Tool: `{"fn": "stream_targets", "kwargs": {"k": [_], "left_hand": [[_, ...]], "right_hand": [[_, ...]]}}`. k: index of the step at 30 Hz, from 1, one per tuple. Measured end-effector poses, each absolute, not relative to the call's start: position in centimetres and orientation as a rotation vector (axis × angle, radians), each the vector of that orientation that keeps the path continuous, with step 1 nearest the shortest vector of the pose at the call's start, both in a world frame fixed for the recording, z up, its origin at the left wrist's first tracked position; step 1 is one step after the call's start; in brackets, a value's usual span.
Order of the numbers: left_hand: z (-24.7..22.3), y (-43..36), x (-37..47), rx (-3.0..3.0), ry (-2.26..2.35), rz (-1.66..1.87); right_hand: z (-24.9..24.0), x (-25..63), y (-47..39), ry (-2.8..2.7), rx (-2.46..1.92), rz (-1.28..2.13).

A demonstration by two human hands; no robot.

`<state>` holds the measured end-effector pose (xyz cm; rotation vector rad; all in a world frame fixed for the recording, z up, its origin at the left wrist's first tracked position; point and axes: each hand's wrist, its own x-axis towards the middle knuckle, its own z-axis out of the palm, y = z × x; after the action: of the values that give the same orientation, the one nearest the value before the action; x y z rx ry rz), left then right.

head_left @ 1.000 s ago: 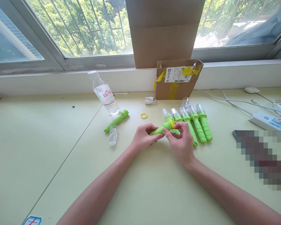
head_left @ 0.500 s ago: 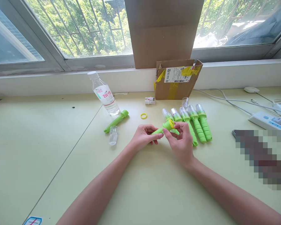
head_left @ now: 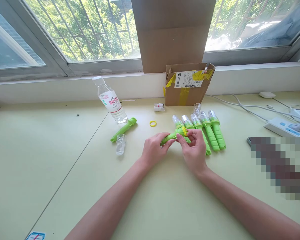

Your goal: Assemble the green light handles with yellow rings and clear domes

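The left hand (head_left: pixel 153 149) holds a green plastic tube (head_left: pixel 171 136) near the table's middle. The right hand (head_left: pixel 194 150) pinches a thin yellow ring (head_left: pixel 184 131) at its wide, topless end. Five green tubes (head_left: pixel 216 134) have clear tops on; another green tube (head_left: pixel 123 130) has none.

Five capped green sticks (head_left: pixel 217 133) stand in a count of their own right of centre, with two uncapped green sticks besides, one at centre (head_left: pixel 172 136) and one left of centre (head_left: pixel 123 129). Loose clear caps number two, one left of centre (head_left: pixel 120 145) and one right of centre (head_left: pixel 197 108). There are two small white pieces (head_left: pixel 159 109) at upper centre, one loose yellow ring (head_left: pixel 153 123) near centre and one bottle (head_left: pixel 112 102) at upper left.
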<state>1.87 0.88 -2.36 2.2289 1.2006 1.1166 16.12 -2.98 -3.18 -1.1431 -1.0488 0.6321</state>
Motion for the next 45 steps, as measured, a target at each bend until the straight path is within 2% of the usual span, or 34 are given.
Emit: {"fn": "stream_targets", "kwargs": {"k": [8, 21, 34, 45], "left_hand": [[-3.5, 1.4, 1.6, 2.455, 1.173, 1.412], [-2.5, 1.1, 1.6, 2.203, 1.134, 1.278], [-1.2, 0.9, 1.4, 1.756, 1.061, 0.920], [-1.5, 1.3, 1.5, 1.712, 1.074, 0.955]], "right_hand": [[-3.3, 16.2, -3.1, -1.060, -1.101, 0.628], [-2.9, 16.2, -3.4, -1.142, -1.154, 0.642], [-2.8, 16.1, -3.4, -1.179, -1.213, 0.588], [-3.1, 16.1, -3.4, -1.171, -1.210, 0.559]]}}
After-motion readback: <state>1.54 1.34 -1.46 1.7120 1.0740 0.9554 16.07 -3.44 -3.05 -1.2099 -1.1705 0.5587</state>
